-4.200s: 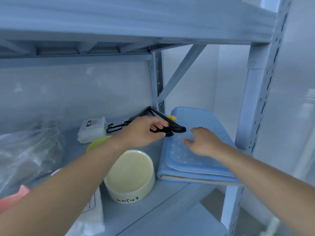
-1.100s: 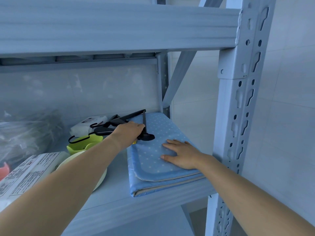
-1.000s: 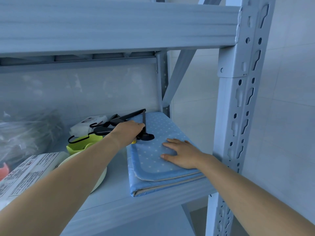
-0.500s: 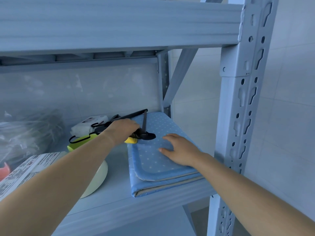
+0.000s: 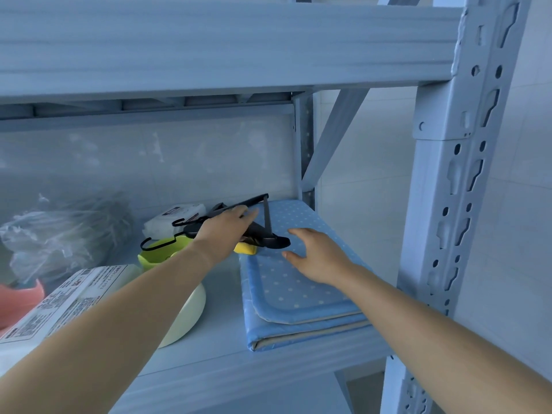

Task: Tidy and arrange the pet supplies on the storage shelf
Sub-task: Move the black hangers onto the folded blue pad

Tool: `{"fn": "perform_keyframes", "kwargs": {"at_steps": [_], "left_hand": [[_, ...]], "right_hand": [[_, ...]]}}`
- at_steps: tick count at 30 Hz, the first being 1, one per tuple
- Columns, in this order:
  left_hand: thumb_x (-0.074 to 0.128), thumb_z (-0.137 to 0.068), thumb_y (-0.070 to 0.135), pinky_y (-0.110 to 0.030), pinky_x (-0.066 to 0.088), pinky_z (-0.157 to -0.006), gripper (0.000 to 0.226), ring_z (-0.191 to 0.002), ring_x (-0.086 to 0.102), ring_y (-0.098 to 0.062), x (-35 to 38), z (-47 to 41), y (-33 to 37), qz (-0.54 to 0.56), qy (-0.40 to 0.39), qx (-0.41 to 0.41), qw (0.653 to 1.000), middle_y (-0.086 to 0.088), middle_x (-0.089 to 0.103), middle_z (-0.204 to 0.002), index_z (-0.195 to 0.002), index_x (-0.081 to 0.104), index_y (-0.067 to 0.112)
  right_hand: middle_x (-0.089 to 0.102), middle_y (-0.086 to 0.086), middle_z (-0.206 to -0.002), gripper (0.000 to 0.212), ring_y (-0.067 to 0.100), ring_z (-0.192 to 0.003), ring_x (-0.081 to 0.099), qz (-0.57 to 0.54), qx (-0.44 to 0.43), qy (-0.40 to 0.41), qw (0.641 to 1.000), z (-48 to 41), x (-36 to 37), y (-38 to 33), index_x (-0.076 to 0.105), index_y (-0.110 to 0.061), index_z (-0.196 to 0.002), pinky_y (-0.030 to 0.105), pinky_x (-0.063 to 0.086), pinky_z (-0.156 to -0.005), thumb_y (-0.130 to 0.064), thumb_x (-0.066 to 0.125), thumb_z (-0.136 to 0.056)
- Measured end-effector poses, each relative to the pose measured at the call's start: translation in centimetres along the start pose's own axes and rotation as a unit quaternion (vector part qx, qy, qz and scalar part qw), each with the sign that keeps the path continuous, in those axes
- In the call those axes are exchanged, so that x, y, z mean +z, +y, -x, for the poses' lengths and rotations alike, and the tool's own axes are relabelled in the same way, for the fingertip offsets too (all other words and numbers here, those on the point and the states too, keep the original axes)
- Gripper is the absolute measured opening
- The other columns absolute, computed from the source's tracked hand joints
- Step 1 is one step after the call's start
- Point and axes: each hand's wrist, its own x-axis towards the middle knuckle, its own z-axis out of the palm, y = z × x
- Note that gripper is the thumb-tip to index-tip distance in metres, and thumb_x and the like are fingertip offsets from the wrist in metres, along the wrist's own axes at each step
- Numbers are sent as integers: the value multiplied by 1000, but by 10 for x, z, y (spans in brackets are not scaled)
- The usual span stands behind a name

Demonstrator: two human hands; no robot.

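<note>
Left hand (image 5: 224, 231) rests on black hangers (image 5: 266, 239), green bowl (image 5: 158, 257) beneath

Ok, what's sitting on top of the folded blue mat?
Black hangers under the left hand, a yellow piece mostly hidden beneath them, and the right hand, contact unclear.

I take the pale grey perforated steel upright post (image 5: 442, 234) at the front right as my mark. Leftward from its top runs a broad grey-blue metal shelf beam (image 5: 209, 49); leftward from its lower part, a smooth grey-blue shelf board (image 5: 221, 339). Behind the post and to its left, a flat diagonal steel brace (image 5: 337, 132) meets a slimmer rear upright (image 5: 304, 150). Right of the post I see a white tiled wall (image 5: 525, 204); far left behind it, a smudged pale back wall (image 5: 134, 162). The light looks cool and even.
</note>
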Motion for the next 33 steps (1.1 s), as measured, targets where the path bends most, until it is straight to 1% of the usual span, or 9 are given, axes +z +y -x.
{"fn": "perform_keyframes", "kwargs": {"at_steps": [3,6,9,15,19,22,27,31,33], "left_hand": [[52,-93,24,-38,49,-86,63,-128,40,-21,5,11,-8,55,-5,-62,997,1,31,-146,-146,19,18],[49,-92,22,-42,48,-87,47,-122,45,-22,10,24,-18,54,-31,-78,995,-2,44,-134,-137,36,16],[50,-90,19,-40,49,-84,45,-118,49,-23,11,33,-26,73,-32,-82,993,-1,48,-130,-133,42,21],[53,-89,24,-32,46,-81,39,-117,49,-20,12,36,-39,78,-23,-79,994,3,50,-128,-128,49,25],[55,-88,30,-32,43,-73,37,-112,50,-21,16,35,-48,89,-19,-94,991,3,51,-123,-124,51,27],[57,-88,31,-36,48,-80,36,-111,50,-20,16,29,-53,84,-25,-87,992,3,51,-122,-123,50,26],[60,-85,24,-43,47,-91,58,-124,42,-18,18,12,-57,72,-81,-15,994,6,39,-137,-138,35,27],[55,-84,10,-34,46,-83,52,-119,47,-21,22,-6,-57,44,-77,21,996,2,42,-132,-133,43,23],[52,-86,7,-38,47,-87,43,-115,50,-21,25,-13,-59,48,-74,26,996,0,48,-124,-127,49,21]], "right_hand": [[38,-3,-146,64,15,-133,35,-8,-16,-7,1000,-3,-1,-3,35,-18,-141,26,30,-105,-44,57,-87],[43,-5,-139,63,12,-128,40,-30,-39,-7,999,-9,1,-15,40,-22,-138,22,32,-99,-48,59,-84],[48,-5,-132,53,12,-121,45,-54,-48,3,997,-21,3,-29,47,-27,-132,22,34,-90,-49,58,-85],[56,4,-105,32,21,-94,54,-37,-52,-36,997,-38,9,-38,60,-13,-112,34,45,-82,-36,51,-93],[57,3,-92,21,25,-83,56,-46,-24,-58,997,-41,5,-33,59,-12,-103,32,43,-68,-28,47,-95],[60,3,-99,20,21,-86,58,-58,-6,-72,996,-40,0,-30,57,-19,-110,32,46,-72,-27,47,-95],[58,2,-104,22,21,-90,57,-47,23,-89,995,-42,-3,-35,54,-18,-114,32,45,-75,-24,44,-95],[55,6,-86,15,20,-69,50,-17,37,-84,996,-47,-1,-45,54,-13,-89,31,40,-59,-23,43,-91],[51,5,-81,23,20,-67,48,8,44,-65,997,-51,4,-50,50,-12,-80,32,38,-59,-31,47,-92]]}}
